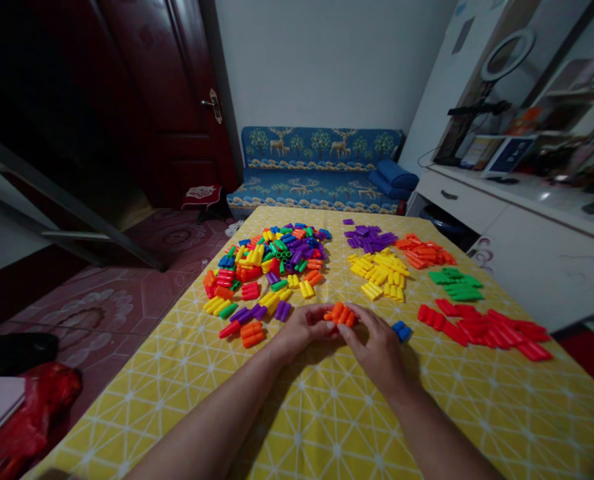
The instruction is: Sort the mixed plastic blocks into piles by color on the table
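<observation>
Pinching a small orange cluster [340,315] between both hands, you have your left hand [301,328] on its near-left side and your right hand [379,343] on its right, thumbs and fingers drawn in narrow around it. The cluster is at the centre of your reach, over the yellow patterned tablecloth [301,413]; whether it touches the cloth, you cannot tell. Taking your hands as the middle of the dial, a blue piece [401,331] lies at three o'clock, just beside your right hand. Farther out at three is the red group [497,328], with the green group [457,285] between two and three and the orange group [425,251] between one and two. Your yellow group [381,272] sits at one o'clock, and the purple group [369,238] lies beyond it, nearer twelve. From ten to eleven o'clock spreads the mixed-colour pile [281,250], its pieces heaped at many angles, with loose ones scattered on its near side. An orange block [252,335] lies at nine, well apart from your left hand, touching or close to a red stick [229,329]. Past the table's far edge, at twelve, stands a blue sofa [309,181] with a deer-and-tree cover.
</observation>
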Tool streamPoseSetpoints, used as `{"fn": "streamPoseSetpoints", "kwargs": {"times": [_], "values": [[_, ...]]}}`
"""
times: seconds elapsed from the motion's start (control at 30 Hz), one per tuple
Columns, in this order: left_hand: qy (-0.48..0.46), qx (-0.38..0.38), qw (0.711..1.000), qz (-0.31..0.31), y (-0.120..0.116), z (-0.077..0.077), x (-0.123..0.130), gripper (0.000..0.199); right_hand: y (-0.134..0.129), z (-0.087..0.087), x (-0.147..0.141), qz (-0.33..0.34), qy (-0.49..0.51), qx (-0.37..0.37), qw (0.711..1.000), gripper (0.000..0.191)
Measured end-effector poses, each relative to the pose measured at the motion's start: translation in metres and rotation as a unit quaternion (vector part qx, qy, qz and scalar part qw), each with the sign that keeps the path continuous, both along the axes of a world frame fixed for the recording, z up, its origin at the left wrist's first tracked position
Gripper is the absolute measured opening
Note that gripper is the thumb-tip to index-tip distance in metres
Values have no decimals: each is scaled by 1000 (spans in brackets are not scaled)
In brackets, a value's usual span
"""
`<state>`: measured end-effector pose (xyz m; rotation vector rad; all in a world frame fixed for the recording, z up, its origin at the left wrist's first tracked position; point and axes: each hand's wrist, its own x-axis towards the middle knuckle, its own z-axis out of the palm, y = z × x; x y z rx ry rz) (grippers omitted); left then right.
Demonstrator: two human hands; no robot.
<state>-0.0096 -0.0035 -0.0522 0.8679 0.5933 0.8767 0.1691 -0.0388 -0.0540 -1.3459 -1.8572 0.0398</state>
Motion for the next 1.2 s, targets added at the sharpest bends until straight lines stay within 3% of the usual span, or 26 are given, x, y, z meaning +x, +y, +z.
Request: {"fn": "streamPoseSetpoints", "kwargs": {"times": [0.23, 0.63, 0.93, 1.2], "values": [[-2, 4, 998, 63, 4, 2, -1, 53, 0, -2, -3, 3, 21, -21, 1000, 41], [-17, -32, 994, 101, 4, 7, -1, 59, 3, -8, -1, -28, 71, -5, 997, 43], [-10, 2, 997, 72, 4, -1, 0, 59, 2, -3, -2, -7, 63, 34, 997, 45], [25, 55, 998, 23, 1, 5, -1, 57, 3, 1, -3, 37, 15, -34, 999, 44]]}}
